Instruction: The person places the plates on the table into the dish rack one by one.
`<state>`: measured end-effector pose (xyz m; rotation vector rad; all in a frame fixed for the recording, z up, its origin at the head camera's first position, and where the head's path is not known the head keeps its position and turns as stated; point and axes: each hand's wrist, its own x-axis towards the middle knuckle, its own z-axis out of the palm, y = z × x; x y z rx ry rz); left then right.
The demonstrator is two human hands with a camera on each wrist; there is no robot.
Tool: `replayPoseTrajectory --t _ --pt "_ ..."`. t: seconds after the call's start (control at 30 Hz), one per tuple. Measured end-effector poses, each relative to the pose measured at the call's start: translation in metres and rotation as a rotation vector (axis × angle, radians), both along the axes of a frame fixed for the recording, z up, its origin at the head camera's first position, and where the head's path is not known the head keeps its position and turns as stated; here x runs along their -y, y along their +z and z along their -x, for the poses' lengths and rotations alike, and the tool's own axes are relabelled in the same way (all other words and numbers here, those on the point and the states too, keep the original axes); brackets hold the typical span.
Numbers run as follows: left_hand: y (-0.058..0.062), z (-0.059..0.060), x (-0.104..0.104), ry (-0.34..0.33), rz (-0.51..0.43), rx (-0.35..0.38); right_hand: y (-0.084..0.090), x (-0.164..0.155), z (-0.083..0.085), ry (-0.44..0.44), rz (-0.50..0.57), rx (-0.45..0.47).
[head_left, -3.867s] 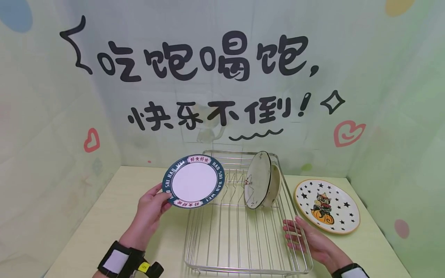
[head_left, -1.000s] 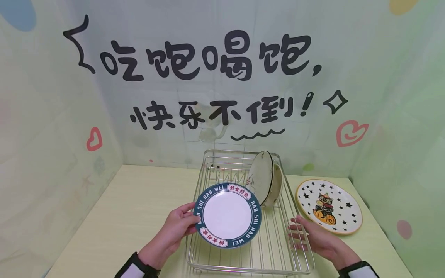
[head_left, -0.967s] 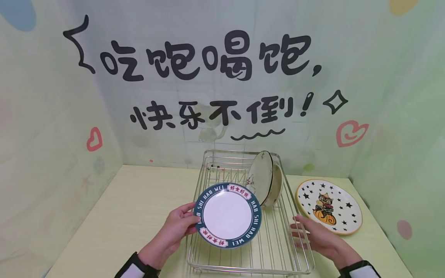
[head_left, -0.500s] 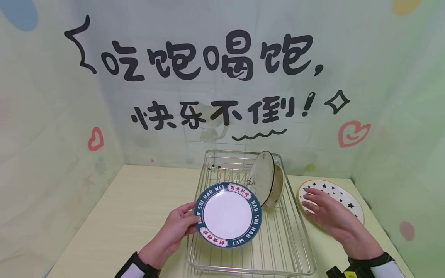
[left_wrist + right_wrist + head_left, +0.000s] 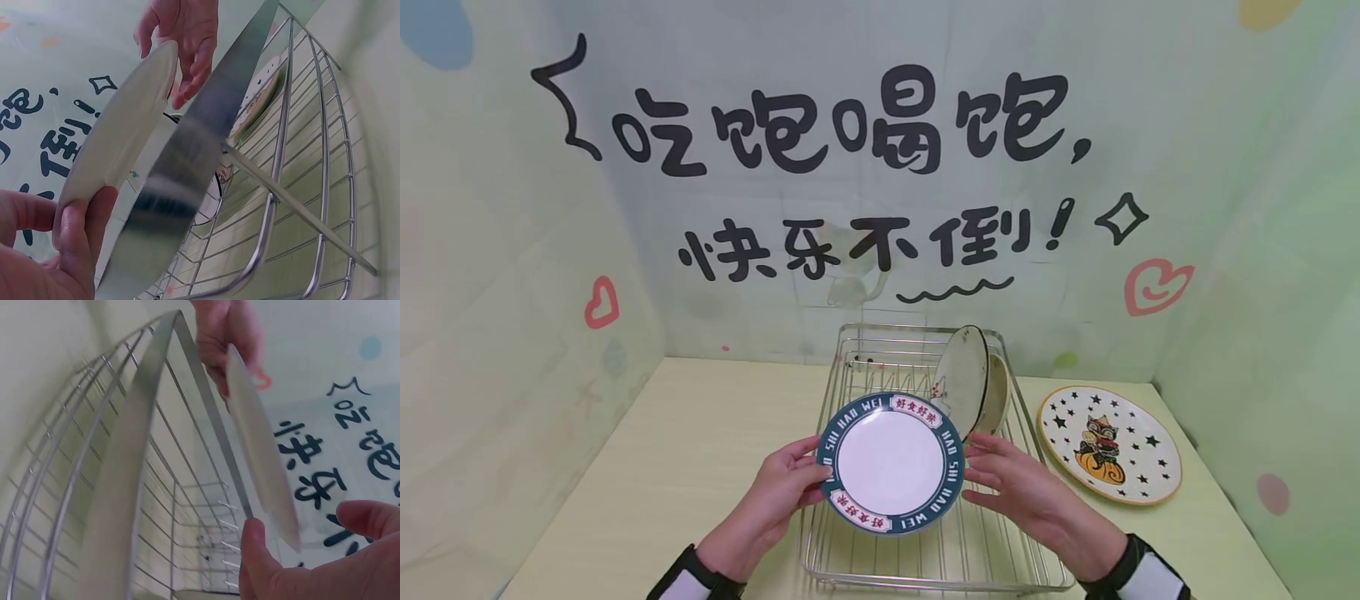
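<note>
A round white plate [image 5: 891, 462] with a dark teal lettered rim is held up over the wire dish rack [image 5: 940, 587], its face toward the head camera. My left hand [image 5: 777, 490] pinches its left edge, thumb on the front rim and fingers behind. At the opposite edge is my right hand [image 5: 1028, 492], fingers extended close to the rim. The right wrist view shows the right thumb [image 5: 369, 515] spread away from the plate's face. Behind the plate, a cream bowl [image 5: 958, 371] with a dark rim stands on its side in the rack.
Another cream dish [image 5: 997, 392] leans behind the bowl in the rack. To the right of the rack, a white plate [image 5: 1138, 458] with black stars, a cartoon figure and an orange rim lies on the table [image 5: 700, 450]. Printed cloth walls [image 5: 880, 183] enclose the back and sides.
The teal-rimmed plate has moved right and down in my left hand to over the rack. My right hand has left the rack's right side, lifted, and come to the plate's right edge.
</note>
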<state>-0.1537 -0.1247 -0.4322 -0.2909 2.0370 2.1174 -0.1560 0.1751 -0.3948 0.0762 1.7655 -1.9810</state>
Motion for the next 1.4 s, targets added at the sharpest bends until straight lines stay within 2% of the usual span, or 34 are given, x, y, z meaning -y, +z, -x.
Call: replayPoseTrajectory --t 0.23,0.53,0.77,0.97,1.17,1.27,1.4 --pt "0.002 -0.001 -0.001 -0.007 -0.016 -0.004 -0.01 0.022 -0.001 -0.055 0.044 0.004" --pt "0.004 -0.002 -0.001 -0.011 -0.021 -0.014 -0.015 0.033 -0.005 -0.154 0.02 -0.01" --pt "0.006 -0.003 -0.002 -0.011 -0.022 -0.018 -0.013 0.031 -0.006 -0.16 -0.003 -0.028" --pt "0.009 -0.004 -0.001 -0.065 -0.019 -0.022 -0.011 0.027 -0.004 -0.18 0.005 -0.033" --pt "0.015 -0.004 0.0 -0.128 0.039 -0.049 -0.003 0.022 -0.003 -0.182 0.001 -0.049" --pt "0.016 -0.003 0.0 -0.098 0.077 -0.064 0.001 0.018 -0.002 -0.179 -0.011 -0.062" --pt "0.015 -0.002 0.004 -0.017 0.115 -0.068 0.009 0.011 0.0 -0.194 -0.028 -0.074"
